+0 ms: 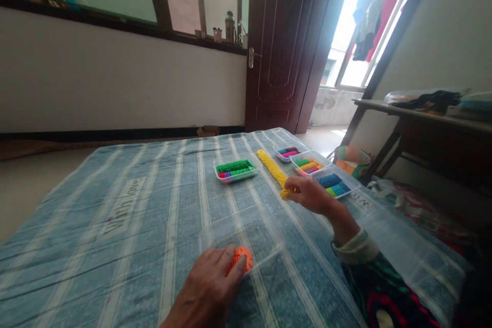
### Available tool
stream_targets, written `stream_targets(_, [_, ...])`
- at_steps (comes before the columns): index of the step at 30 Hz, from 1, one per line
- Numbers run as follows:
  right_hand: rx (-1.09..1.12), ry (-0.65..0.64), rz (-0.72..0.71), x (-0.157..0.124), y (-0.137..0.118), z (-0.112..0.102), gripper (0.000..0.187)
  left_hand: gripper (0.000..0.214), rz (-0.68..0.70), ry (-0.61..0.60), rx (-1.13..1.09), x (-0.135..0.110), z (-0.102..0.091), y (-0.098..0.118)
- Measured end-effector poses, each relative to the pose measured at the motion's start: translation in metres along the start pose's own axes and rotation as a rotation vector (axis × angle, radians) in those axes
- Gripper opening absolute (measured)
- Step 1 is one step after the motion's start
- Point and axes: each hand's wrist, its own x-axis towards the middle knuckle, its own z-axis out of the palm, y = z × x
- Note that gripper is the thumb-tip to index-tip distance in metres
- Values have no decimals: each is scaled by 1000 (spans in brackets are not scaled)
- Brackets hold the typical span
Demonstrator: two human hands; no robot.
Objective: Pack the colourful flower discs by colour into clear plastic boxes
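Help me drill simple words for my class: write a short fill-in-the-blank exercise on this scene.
1. The round piece in the left hand is the colour ____.
2. The right hand is at the near end of a long row coloured ____.
3. In the picture, the box of mostly green pieces stands on the ____ side of that row.
4. The print on the cloth reads "With ____".

Missing words: orange; yellow; left; love.

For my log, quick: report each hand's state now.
Left hand: closed, holding orange discs.
Right hand: closed on yellow discs.
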Motion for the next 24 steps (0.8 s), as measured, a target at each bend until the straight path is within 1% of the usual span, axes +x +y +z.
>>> stream_targets(1, [70, -12, -54, -3, -10, -2, 7, 24, -11, 6, -13, 2, -1, 1])
stream_targets(3, [167, -74, -144, -9, -31, -1, 5, 22, -22, -36, -22, 6, -4, 4])
stream_targets(5, [195, -175, -220, -13, -48, 4, 5, 19, -4, -62, -7, 9, -8, 5])
stream_targets(7, [174, -276, -288, -15, -60, 14, 7, 19, 8, -69, 7, 12, -11, 6])
stream_targets(11, [76, -410, -385, -14, -69, 36, 13, 19, 0, -87, 12, 13, -15, 7])
stream_targets(15, [-3, -530, -380, -13, -70, 51, 22, 19, 14, -89, 18, 13, -15, 7])
stream_targets(19, [-40, -537, -381, -13, -70, 59, 30, 20, 24, -80, 19, 13, -14, 7])
stream_targets(22, [-45, -515, -427, -13, -70, 61, 27, 20, 20, -102, 6, 14, -14, 6])
stream_targets(24, [-50, -500, -454, -13, -70, 62, 23, 21, 16, -96, -8, 15, -14, 7])
